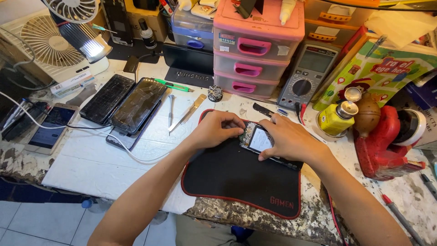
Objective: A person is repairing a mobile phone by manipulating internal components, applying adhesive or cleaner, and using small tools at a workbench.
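Note:
An opened phone (pixel 258 140) with its circuit board and silver battery showing lies on a black mat (pixel 241 177) edged in red. My left hand (pixel 217 128) curls over the phone's upper left end, fingertips on the board. From the right, my right hand (pixel 289 139) grips the phone's side, thumb pressed at its lower edge. Much of the phone is hidden under both hands.
Left of the mat lie metal tweezers (pixel 187 114), a small pry tool (pixel 170 109), several dark phones and screens (pixel 136 105) and a white cable. Behind stand pink drawers (pixel 255 50), a multimeter (pixel 306 75), a yellow bottle (pixel 336 118), a red tool (pixel 382 141) and fans (pixel 50 43).

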